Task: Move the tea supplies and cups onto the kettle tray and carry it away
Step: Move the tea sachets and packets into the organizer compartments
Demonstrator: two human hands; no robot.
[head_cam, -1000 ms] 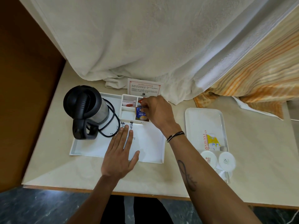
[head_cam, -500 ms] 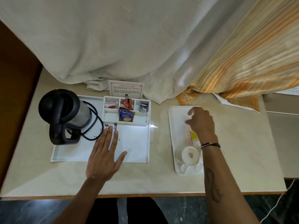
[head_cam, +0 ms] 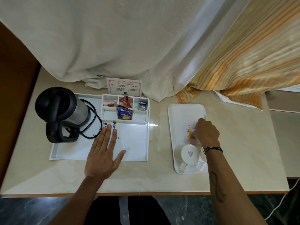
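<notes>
The white kettle tray [head_cam: 65, 153] lies at the left of the table with a black and steel kettle [head_cam: 63, 111] on it. A white divided box [head_cam: 146, 109] at its back holds sachets, among them a blue Tetley tea bag [head_cam: 124, 113]. My left hand [head_cam: 103, 153] rests flat and open on the tray's front part. To the right, a smaller white tray [head_cam: 183, 114] carries upturned white cups [head_cam: 189, 154] and a white and yellow packet [head_cam: 189, 133]. My right hand [head_cam: 205, 134] is curled on that packet, its fingers pinching the packet's edge.
A printed card [head_cam: 124, 87] stands behind the divided box. White cloth [head_cam: 113, 46] and an orange striped curtain [head_cam: 253, 54] hang over the table's back edge. A wooden wall [head_cam: 14, 78] closes the left side. The kettle's black cord [head_cam: 94, 125] loops on the tray.
My right hand left the divided box, crossed to the smaller tray and came down onto the packet. My left hand stayed flat on the kettle tray. The view shifted right.
</notes>
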